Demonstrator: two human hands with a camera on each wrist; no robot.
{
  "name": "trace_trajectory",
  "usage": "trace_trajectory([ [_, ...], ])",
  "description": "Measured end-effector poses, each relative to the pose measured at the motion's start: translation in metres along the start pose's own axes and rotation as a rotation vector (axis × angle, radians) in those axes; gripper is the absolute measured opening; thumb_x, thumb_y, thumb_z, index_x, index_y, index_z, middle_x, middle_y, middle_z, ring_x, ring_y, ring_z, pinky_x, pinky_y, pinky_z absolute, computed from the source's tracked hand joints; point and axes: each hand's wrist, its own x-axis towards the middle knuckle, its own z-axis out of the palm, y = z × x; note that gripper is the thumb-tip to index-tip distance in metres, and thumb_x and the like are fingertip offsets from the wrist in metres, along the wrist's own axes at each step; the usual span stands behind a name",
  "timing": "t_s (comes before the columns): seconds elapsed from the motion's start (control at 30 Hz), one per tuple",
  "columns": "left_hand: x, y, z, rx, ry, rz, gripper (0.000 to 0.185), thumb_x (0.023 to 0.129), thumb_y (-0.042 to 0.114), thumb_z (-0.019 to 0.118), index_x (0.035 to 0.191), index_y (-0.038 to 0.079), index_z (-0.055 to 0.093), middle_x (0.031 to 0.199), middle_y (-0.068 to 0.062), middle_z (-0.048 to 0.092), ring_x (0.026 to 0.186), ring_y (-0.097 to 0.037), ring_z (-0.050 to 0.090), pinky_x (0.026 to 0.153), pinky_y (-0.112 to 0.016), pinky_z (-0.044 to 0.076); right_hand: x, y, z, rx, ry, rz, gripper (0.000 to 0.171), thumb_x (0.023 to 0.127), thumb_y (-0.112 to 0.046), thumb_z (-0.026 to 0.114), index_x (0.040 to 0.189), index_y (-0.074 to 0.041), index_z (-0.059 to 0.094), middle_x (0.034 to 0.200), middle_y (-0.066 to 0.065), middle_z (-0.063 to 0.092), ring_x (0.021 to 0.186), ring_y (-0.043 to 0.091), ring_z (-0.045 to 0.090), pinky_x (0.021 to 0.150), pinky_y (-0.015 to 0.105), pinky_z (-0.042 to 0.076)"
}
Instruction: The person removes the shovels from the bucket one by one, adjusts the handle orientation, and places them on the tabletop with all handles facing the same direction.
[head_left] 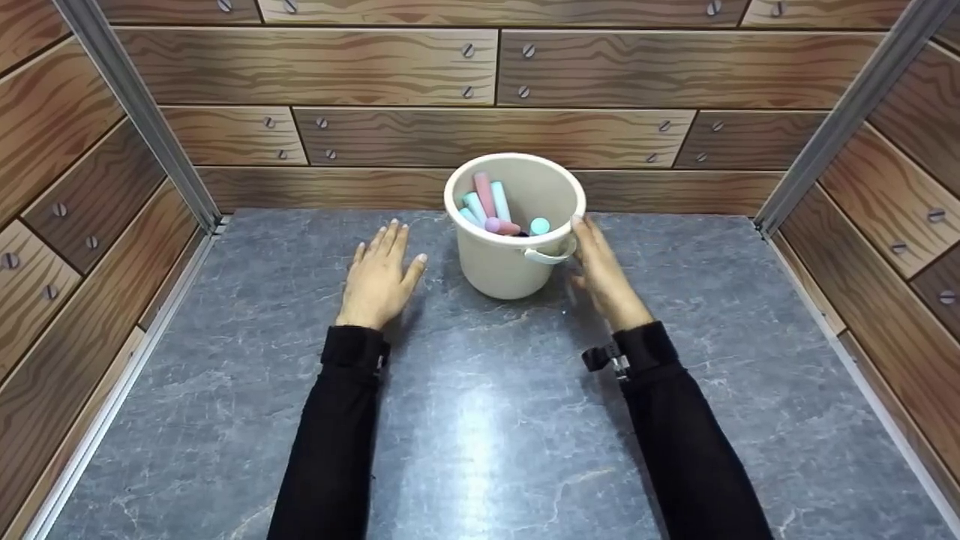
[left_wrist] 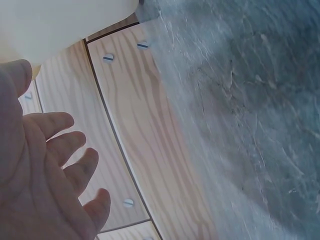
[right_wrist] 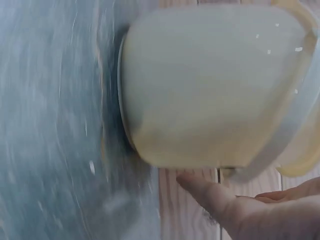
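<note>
Neither grip is holding anything rn. Left hand is lying flat on the tabletop w/ fingers spread and straight, a bit apart from the bucket. Right hand is sitting just beside the bucket's right side, fingers straight, tips up by the rim near the handle; can't tell if it's really touching.

Bucket is standing upright at the back middle of the tabletop, close to the wood wall. It's sitting between the two hands, nearer the right one. Chalk sticks in pink, blue and purple are poking up inside.

Bucket is looking like thin plastic, so prob light and a little bendy, w/ smooth sides that could be slipping. Chalk is prob breaking easy if it's tipping out. Best spots for holding are looking like both sides under the rim, or the handle.
</note>
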Motion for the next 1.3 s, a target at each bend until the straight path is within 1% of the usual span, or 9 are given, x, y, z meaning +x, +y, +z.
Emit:
trace_trajectory([
  [0.13,0.000,0.001,-0.001,0.008,-0.003,0.006,0.079,0.125,0.054,0.041,0.186,0.006,0.028,0.197,-0.015,0.023,0.185,-0.038,0.024,0.153,-0.065,0.012,-0.001,0.002,0.004,0.071,-0.047,0.012,0.090,0.118,-0.053,0.045,0.189,-0.008,0.012,0.196,0.026,0.018,0.184,0.051,0.011,0.143,0.086,0.018],
  [0.3,0.000,0.003,0.000,0.011,0.011,0.016,0.078,0.125,0.054,0.042,0.186,0.007,0.030,0.196,-0.016,0.027,0.184,-0.039,0.027,0.153,-0.066,0.014,-0.001,0.003,0.002,0.099,-0.034,-0.001,0.084,0.118,-0.045,0.048,0.184,0.001,0.025,0.188,0.031,0.035,0.181,0.046,0.029,0.143,0.077,0.033],
  [0.43,0.000,0.003,0.000,0.002,0.022,0.020,0.077,0.125,0.054,0.042,0.185,0.007,0.032,0.196,-0.016,0.029,0.183,-0.039,0.028,0.153,-0.066,0.015,0.000,0.003,-0.002,0.081,0.004,-0.010,0.078,0.116,-0.042,0.047,0.177,0.005,0.038,0.180,0.026,0.049,0.174,0.037,0.045,0.140,0.065,0.044],
  [0.57,0.001,0.002,-0.001,-0.003,0.019,0.018,0.078,0.125,0.054,0.041,0.186,0.007,0.031,0.196,-0.016,0.027,0.184,-0.039,0.028,0.153,-0.065,0.013,0.000,0.002,-0.006,0.068,0.039,-0.007,0.060,0.113,-0.040,0.048,0.157,-0.001,0.059,0.147,0.007,0.072,0.143,0.022,0.069,0.114,0.040,0.063],
  [0.7,0.002,0.000,-0.005,-0.010,0.018,0.006,0.079,0.125,0.055,0.040,0.186,0.007,0.029,0.197,-0.015,0.024,0.184,-0.038,0.025,0.153,-0.065,0.012,0.001,0.002,-0.010,0.054,0.047,-0.013,0.039,0.111,-0.038,0.048,0.134,-0.012,0.067,0.123,-0.009,0.076,0.120,0.011,0.074,0.093,0.028,0.065],
  [0.8,0.003,-0.002,-0.010,-0.031,0.031,0.003,0.078,0.125,0.055,0.039,0.187,0.008,0.028,0.197,-0.014,0.024,0.184,-0.039,0.025,0.153,-0.065,0.013,0.000,0.001,-0.011,0.010,0.052,-0.019,0.041,0.112,-0.039,0.048,0.135,-0.012,0.069,0.135,-0.002,0.076,0.134,0.016,0.072,0.098,0.030,0.065],
  [0.9,0.001,-0.002,-0.017,-0.073,0.056,0.009,0.077,0.125,0.053,0.039,0.187,0.008,0.028,0.198,-0.013,0.023,0.184,-0.038,0.025,0.153,-0.065,0.014,0.000,-0.001,-0.009,-0.022,0.054,-0.022,0.054,0.112,-0.041,0.048,0.149,-0.006,0.064,0.156,0.012,0.067,0.152,0.030,0.065,0.118,0.048,0.064],
  [1.03,-0.004,0.007,-0.029,-0.136,0.095,0.033,0.075,0.126,0.053,0.040,0.187,0.010,0.029,0.198,-0.011,0.025,0.185,-0.035,0.026,0.152,-0.064,0.017,0.000,-0.004,-0.003,-0.019,0.026,-0.021,0.071,0.113,-0.044,0.048,0.173,-0.007,0.047,0.175,0.024,0.051,0.164,0.043,0.054,0.136,0.072,0.047],
  [1.3,-0.007,0.042,-0.046,-0.171,0.130,0.182,0.072,0.126,0.051,0.044,0.185,0.011,0.035,0.196,-0.009,0.030,0.182,-0.036,0.033,0.152,-0.061,0.024,0.001,-0.002,-0.001,0.055,-0.053,-0.013,0.073,0.119,-0.043,0.042,0.185,-0.016,0.029,0.185,0.026,0.036,0.174,0.049,0.040,0.140,0.080,0.036],
])
